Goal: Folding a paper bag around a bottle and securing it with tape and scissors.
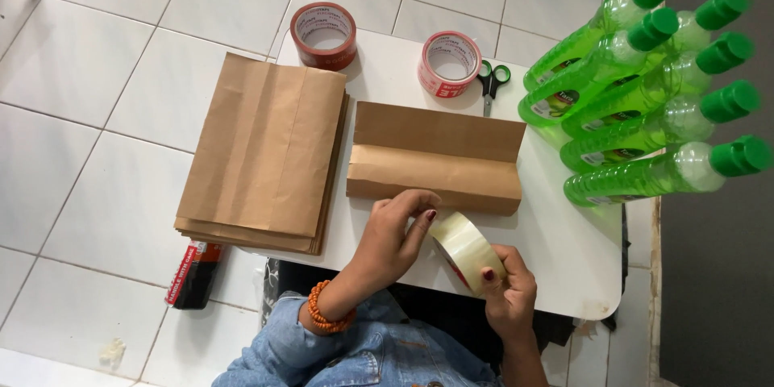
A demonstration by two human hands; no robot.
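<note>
My right hand [509, 286] grips a roll of clear tape [465, 249] near the front edge of the small white table [564, 250]. The fingertips of my left hand [395, 234] pinch at the roll's upper rim, where the tape end seems to lie. An orange bead bracelet circles my left wrist. Just beyond my hands lies a folded brown paper wrap [435, 157], flat on the table. Neither hand touches it.
A stack of brown paper bags [262, 153] overhangs the table's left side. Two red-and-white tape rolls [324, 34] [449, 63] and green-handled scissors [492, 81] lie at the back. Several green bottles [645, 97] stand at the right. A dark pack [192, 276] lies on the tiled floor.
</note>
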